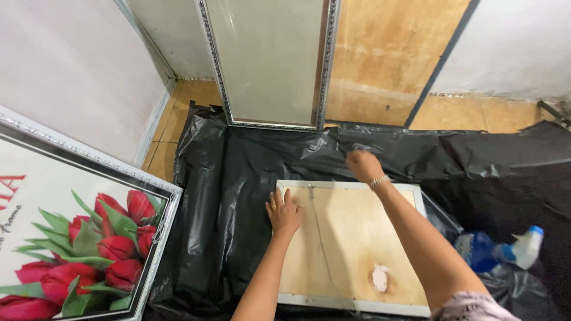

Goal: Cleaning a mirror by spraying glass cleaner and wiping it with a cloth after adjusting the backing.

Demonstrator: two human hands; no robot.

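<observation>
At centre frame a picture frame [351, 244] lies face down on black plastic sheeting [238, 178]. The left hand [284, 212] presses flat, fingers spread, steadying it; the right hand [363, 164] reaches past its top edge, fingers curled, grip unclear.

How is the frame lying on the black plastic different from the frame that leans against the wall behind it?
The lying frame is flat and face down, showing a plywood back with a hanging wire; the leaning frame stands nearly upright, showing a pale front panel. The lying frame has a plain white border; the leaning frame's border is silver and patterned. The left hand rests on the lying frame; nothing touches the leaning one. Both are rectangular.
</observation>
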